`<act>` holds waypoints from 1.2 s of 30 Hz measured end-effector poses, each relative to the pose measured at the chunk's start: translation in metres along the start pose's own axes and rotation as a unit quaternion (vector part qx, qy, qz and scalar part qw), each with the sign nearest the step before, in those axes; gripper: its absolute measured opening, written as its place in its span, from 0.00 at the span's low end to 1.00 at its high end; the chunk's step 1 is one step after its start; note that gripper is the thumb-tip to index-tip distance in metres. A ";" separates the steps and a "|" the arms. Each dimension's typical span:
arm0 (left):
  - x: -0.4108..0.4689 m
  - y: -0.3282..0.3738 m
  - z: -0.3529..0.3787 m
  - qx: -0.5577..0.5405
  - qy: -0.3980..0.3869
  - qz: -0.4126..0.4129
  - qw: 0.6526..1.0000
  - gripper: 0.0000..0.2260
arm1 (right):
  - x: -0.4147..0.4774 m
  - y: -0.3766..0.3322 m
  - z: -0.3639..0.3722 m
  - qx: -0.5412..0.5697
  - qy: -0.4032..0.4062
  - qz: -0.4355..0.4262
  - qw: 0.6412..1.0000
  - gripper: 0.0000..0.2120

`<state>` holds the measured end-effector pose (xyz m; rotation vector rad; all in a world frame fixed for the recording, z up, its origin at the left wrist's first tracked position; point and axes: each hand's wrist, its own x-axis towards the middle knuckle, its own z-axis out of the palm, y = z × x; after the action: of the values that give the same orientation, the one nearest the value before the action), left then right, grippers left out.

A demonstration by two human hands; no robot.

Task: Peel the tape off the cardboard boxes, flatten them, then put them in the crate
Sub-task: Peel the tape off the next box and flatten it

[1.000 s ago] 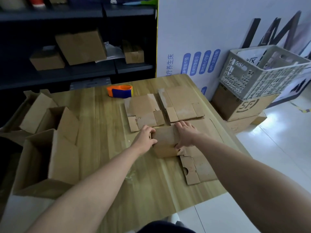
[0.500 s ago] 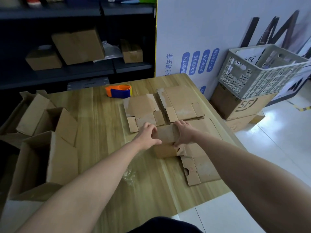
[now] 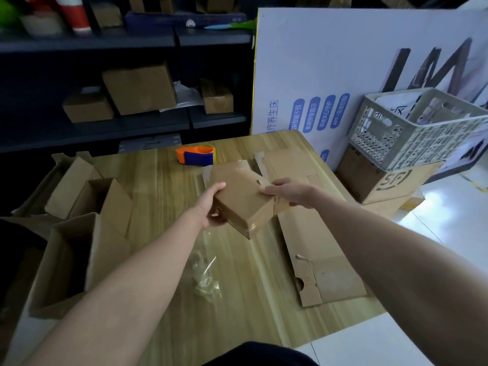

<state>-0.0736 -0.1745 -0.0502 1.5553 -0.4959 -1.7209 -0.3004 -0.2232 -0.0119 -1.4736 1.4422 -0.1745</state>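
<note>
I log small cardboard box (image 3: 243,199) held tilted above wooden table (image 3: 163,186), left hand (image 3: 211,207) wrapped round its left end, right hand (image 3: 287,191) pinching its right edge.

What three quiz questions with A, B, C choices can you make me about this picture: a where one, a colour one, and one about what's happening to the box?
1. Where does the grey crate sit?
A. on the table
B. on stacked cardboard boxes on the floor
C. on the shelf

2. What colours is the tape dispenser?
A. orange and blue
B. green and white
C. all black

3. What state is the small box in?
A. lying flat on the table
B. held up in both hands
C. inside the crate

Answers: 1 B, those boxes carry it. 2 A, orange body, blue front. 3 B, the left hand and right hand grip its ends.
</note>
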 end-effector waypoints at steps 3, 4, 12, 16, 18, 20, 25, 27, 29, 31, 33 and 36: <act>0.000 0.001 -0.011 -0.023 0.025 -0.065 0.997 0.19 | -0.004 -0.008 0.001 0.078 -0.011 -0.021 0.997 0.25; 0.001 0.000 -0.014 -0.031 0.017 -0.082 0.996 0.18 | -0.004 -0.011 0.003 0.108 -0.008 -0.031 0.994 0.25; -0.007 -0.002 -0.003 0.212 0.214 0.071 0.951 0.14 | 0.003 -0.026 0.016 0.053 0.025 0.005 0.998 0.20; -0.011 -0.007 0.001 0.317 0.145 0.279 0.895 0.05 | 0.009 -0.018 0.034 -0.011 0.040 0.059 0.997 0.21; -0.012 -0.020 0.002 0.396 0.079 0.271 0.874 0.06 | 0.009 -0.014 0.046 -0.038 0.043 0.083 0.995 0.19; -0.008 -0.035 -0.001 0.449 0.059 0.245 0.857 0.08 | 0.011 -0.007 0.055 -0.070 0.042 0.098 0.992 0.17; -0.005 -0.055 0.000 0.497 0.037 0.255 0.828 0.12 | 0.005 0.004 0.057 -0.270 0.042 0.067 0.960 0.34; -0.005 -0.055 0.008 0.525 0.042 0.274 0.805 0.13 | 0.004 0.006 0.055 -0.418 0.005 -0.019 0.908 0.43; -0.007 -0.055 0.016 0.532 0.050 0.278 0.798 0.11 | 0.004 0.012 0.056 -0.477 -0.048 -0.072 0.875 0.49; -0.008 -0.055 0.020 0.540 0.075 0.272 0.793 0.08 | 0.007 0.021 0.058 -0.485 -0.054 -0.065 0.870 0.53; -0.010 -0.054 0.024 0.546 0.107 0.262 0.788 0.06 | 0.011 0.027 0.060 -0.502 -0.033 -0.079 0.861 0.55; -0.014 -0.056 0.031 0.556 0.137 0.253 0.780 0.02 | 0.014 0.029 0.061 -0.514 -0.014 -0.098 0.852 0.55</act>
<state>-0.1190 -0.1339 -0.0754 2.0834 -1.7994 -0.6850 -0.2729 -0.1945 -0.0685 -2.4621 1.4041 0.5969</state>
